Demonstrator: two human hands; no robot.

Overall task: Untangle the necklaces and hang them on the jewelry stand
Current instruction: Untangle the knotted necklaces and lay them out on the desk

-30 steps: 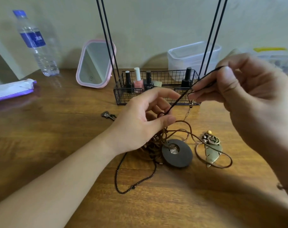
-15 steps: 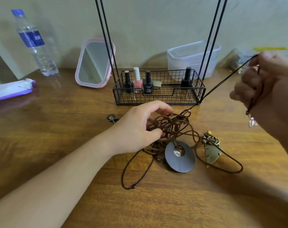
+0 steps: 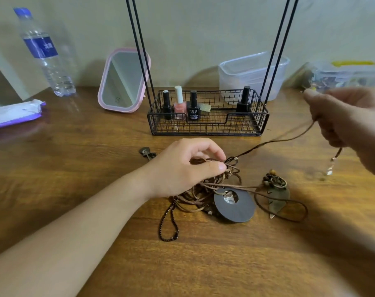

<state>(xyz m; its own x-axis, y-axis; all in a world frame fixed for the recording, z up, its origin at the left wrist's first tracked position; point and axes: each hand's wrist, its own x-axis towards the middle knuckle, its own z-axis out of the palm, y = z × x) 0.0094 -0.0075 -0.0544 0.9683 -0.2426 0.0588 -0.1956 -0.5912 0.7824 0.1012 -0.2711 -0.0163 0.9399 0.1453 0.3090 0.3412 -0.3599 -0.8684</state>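
Note:
A tangle of brown cord necklaces (image 3: 206,189) lies on the wooden table (image 3: 203,264), with a dark round disc pendant (image 3: 236,205), a bronze leaf pendant (image 3: 277,195) and a dark beaded chain (image 3: 168,226). My left hand (image 3: 186,168) pinches cords at the top of the tangle. My right hand (image 3: 349,118), blurred at the right edge, grips one brown cord (image 3: 272,141) that runs taut from the knot; its clasp end (image 3: 330,166) dangles below the hand. The black wire jewelry stand (image 3: 208,116) sits behind, its tall rods rising out of view.
Nail polish bottles (image 3: 179,103) stand in the stand's basket. A pink mirror (image 3: 124,80), a water bottle (image 3: 45,52) and a wipes pack (image 3: 12,113) are at the left. A clear tub (image 3: 253,73) and plastic bags (image 3: 349,76) sit at the back right. A small guitar pendant (image 3: 147,152) lies near my left hand.
My right hand has pulled the cord away to the right and then dropped lower. The tangle was dragged and loosened. My left hand stays pinching the knot.

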